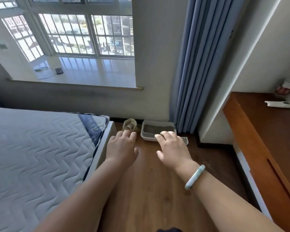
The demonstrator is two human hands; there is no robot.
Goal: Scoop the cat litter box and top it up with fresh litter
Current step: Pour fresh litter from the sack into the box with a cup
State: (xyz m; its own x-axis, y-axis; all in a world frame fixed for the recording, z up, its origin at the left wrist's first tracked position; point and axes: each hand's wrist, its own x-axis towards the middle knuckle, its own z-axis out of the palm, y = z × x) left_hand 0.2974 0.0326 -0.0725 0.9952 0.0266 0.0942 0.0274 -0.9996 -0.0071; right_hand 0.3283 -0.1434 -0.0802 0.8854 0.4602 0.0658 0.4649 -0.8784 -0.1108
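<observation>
Head, two hands (122,146) (172,148), one litter box (146,137)

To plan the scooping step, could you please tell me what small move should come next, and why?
Probably lower the right hand to the slotted scoop lying on the floor just right of the litter box. Both hands, the left hand included, are open and empty, and scooping comes first.

A white rectangular litter box (145,137) sits on the wooden floor (149,164) by the wall (124,101), holding grey litter (157,128). A crumpled tan bag (130,125) stands just left of it, and a white slotted scoop (185,140) lies just right.
</observation>
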